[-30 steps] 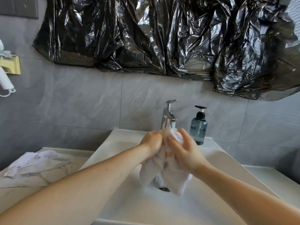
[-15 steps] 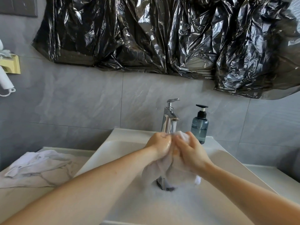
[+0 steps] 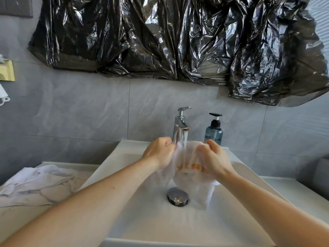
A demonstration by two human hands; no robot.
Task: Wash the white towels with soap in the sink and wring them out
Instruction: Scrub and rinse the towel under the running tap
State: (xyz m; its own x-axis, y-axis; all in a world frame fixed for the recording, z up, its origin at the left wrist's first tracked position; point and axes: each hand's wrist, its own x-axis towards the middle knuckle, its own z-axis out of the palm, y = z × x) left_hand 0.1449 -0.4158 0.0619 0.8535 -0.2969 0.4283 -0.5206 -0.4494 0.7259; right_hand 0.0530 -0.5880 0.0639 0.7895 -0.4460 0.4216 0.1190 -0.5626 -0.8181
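Observation:
A wet white towel [image 3: 192, 177] with orange printing hangs spread between my two hands over the white sink [image 3: 142, 220]. My left hand [image 3: 159, 154] grips its left upper edge and my right hand [image 3: 213, 157] grips its right upper edge. Water runs from the chrome faucet [image 3: 180, 129] onto the towel's top. The towel's lower end hangs just right of the chrome drain [image 3: 178, 196]. More white towels [image 3: 37, 180] lie crumpled on the counter at the left. A blue-grey soap pump bottle [image 3: 213, 131] stands right of the faucet.
Black plastic sheeting [image 3: 178, 38] covers the wall above the sink. A marble-patterned counter [image 3: 21, 207] runs to the left, a white counter [image 3: 293, 189] to the right. A yellow holder [image 3: 7, 70] is fixed on the left wall.
My hands, pressed together rubbing the bunched towel, have moved apart and spread it open under the running water. The orange print now shows.

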